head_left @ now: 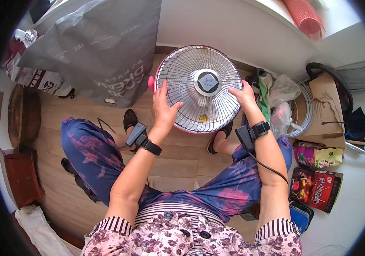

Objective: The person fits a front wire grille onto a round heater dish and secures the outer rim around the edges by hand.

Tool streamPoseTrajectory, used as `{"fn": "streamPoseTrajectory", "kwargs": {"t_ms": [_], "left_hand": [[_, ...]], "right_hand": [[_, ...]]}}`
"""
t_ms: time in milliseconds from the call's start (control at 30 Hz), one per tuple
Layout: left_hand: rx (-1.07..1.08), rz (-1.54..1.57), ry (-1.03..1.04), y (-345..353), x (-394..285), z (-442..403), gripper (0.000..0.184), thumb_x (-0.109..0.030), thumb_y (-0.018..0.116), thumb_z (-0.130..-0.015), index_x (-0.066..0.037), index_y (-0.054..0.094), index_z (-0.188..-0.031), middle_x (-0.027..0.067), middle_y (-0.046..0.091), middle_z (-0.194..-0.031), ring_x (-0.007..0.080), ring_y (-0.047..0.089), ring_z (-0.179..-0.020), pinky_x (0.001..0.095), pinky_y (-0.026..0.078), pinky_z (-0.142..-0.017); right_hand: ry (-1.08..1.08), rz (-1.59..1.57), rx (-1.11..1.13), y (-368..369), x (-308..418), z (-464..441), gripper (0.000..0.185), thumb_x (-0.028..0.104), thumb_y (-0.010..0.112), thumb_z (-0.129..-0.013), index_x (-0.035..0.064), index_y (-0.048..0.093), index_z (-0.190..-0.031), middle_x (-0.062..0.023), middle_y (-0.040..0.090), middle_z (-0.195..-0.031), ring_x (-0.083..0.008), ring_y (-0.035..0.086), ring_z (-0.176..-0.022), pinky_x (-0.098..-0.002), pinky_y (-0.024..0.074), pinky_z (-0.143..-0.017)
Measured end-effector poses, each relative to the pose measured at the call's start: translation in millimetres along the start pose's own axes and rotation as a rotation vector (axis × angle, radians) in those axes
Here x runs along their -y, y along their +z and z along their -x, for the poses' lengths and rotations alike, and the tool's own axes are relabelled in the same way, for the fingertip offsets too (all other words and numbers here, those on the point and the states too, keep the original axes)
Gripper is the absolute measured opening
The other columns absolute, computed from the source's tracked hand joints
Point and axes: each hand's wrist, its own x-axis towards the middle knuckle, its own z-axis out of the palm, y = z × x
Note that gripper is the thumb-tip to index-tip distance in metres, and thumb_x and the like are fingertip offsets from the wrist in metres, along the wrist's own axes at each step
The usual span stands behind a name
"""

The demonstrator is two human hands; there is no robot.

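Note:
A round heater (191, 111) with a pink rim, a wire grille and a silver reflector faces up between my hands, above the floor in front of my knees. My left hand (164, 106) lies against its left edge, thumb and fingers spread over the grille. At the right edge, my right hand (244, 94) grips the rim, with the thumb on the grille and the other fingers largely hidden behind it. The heater's underside is out of sight.
A large grey bag (101, 51) stands at the upper left. Plastic bags (281, 117), a coil of wire (305, 106) and a cardboard box (325, 100) are on the right, above colourful packages (317, 187). A wooden box (20, 177) stands at the far left.

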Motion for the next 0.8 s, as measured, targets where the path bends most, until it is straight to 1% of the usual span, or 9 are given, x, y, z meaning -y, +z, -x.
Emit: {"fn": "streamPoseTrajectory", "kwargs": {"t_ms": [100, 200, 500, 600, 700, 733, 767, 800], "left_hand": [[0.022, 0.006, -0.042, -2.0, -2.4, 0.6, 0.088, -0.005, 0.077, -0.056, -0.004, 0.038, -0.135, 0.0098, 0.052, -0.109, 0.0262, 0.048, -0.102, 0.0351, 0.041, -0.087], [0.022, -0.012, -0.03, -3.1, -3.5, 2.2, 0.088, -0.004, 0.077, -0.055, -0.003, 0.038, -0.134, 0.01, 0.052, -0.108, 0.0264, 0.048, -0.102, 0.0357, 0.041, -0.089], [0.006, 0.05, -0.03, -6.0, -1.3, 3.4, 0.086, -0.004, 0.075, -0.055, -0.002, 0.04, -0.133, 0.0107, 0.053, -0.108, 0.0263, 0.049, -0.099, 0.0359, 0.041, -0.088], [-0.006, 0.045, 0.035, -4.9, 4.2, 3.3, 0.085, -0.008, 0.077, -0.057, -0.005, 0.04, -0.133, 0.0124, 0.051, -0.108, 0.0262, 0.05, -0.099, 0.0363, 0.042, -0.086], [0.055, -0.047, -0.042, -23.1, -14.1, 3.8, 0.083, -0.012, 0.079, -0.06, -0.009, 0.04, -0.134, 0.0138, 0.048, -0.109, 0.0264, 0.05, -0.099, 0.0365, 0.042, -0.086], [-0.032, -0.059, 0.009, -23.7, -12.8, 3.8, 0.067, -0.017, 0.076, -0.069, -0.011, 0.047, -0.129, 0.0145, 0.045, -0.111, 0.0268, 0.05, -0.096, 0.0365, 0.043, -0.084], [-0.091, -0.092, 0.038, -26.1, -6.0, 2.4, 0.059, -0.018, 0.073, -0.072, -0.01, 0.05, -0.125, 0.0144, 0.046, -0.109, 0.0264, 0.051, -0.096, 0.0362, 0.043, -0.084], [-0.145, -0.127, 0.068, -28.1, 3.1, -2.1, 0.051, -0.019, 0.07, -0.075, -0.009, 0.053, -0.122, 0.0144, 0.047, -0.108, 0.0261, 0.051, -0.095, 0.0359, 0.043, -0.083]], "right_hand": [[-0.025, 0.008, -0.017, 2.3, -1.7, 0.6, 0.082, 0.033, 0.078, -0.063, -0.0068, 0.044, -0.126, -0.025, 0.058, -0.113, -0.0333, 0.056, -0.108, -0.0367, 0.0434, -0.093], [-0.033, 0.055, -0.022, 1.6, 0.3, 5.8, 0.081, 0.032, 0.077, -0.064, -0.0081, 0.043, -0.126, -0.0264, 0.057, -0.113, -0.0341, 0.056, -0.108, -0.0368, 0.0433, -0.092], [-0.064, 0.023, -0.025, 0.0, 8.8, 15.3, 0.079, 0.032, 0.076, -0.066, -0.0114, 0.043, -0.124, -0.0279, 0.058, -0.11, -0.0352, 0.057, -0.106, -0.0366, 0.0436, -0.092], [-0.102, 0.12, -0.06, 0.7, 7.7, 16.9, 0.078, 0.034, 0.075, -0.066, -0.0097, 0.045, -0.123, -0.0266, 0.059, -0.108, -0.0344, 0.058, -0.104, -0.0367, 0.0446, -0.09], [-0.124, -0.062, 0.032, 11.5, -29.4, -5.9, 0.074, 0.035, 0.076, -0.065, -0.0061, 0.049, -0.121, -0.0233, 0.062, -0.105, -0.0324, 0.061, -0.099, -0.0362, 0.0459, -0.087], [-0.162, -0.033, -0.031, 7.4, -17.0, 3.0, 0.071, 0.036, 0.076, -0.064, -0.0031, 0.052, -0.118, -0.0202, 0.064, -0.102, -0.0303, 0.062, -0.095, -0.0357, 0.0466, -0.084], [-0.17, -0.055, -0.028, 8.7, -21.6, -0.3, 0.068, 0.036, 0.076, -0.064, -0.0022, 0.054, -0.116, -0.0183, 0.065, -0.102, -0.0291, 0.063, -0.094, -0.0353, 0.0465, -0.084], [-0.165, -0.11, 0.005, 8.0, -21.9, -2.0, 0.071, 0.038, 0.076, -0.064, -0.0024, 0.053, -0.117, -0.019, 0.064, -0.103, -0.0296, 0.062, -0.096, -0.0354, 0.0463, -0.085]]}}
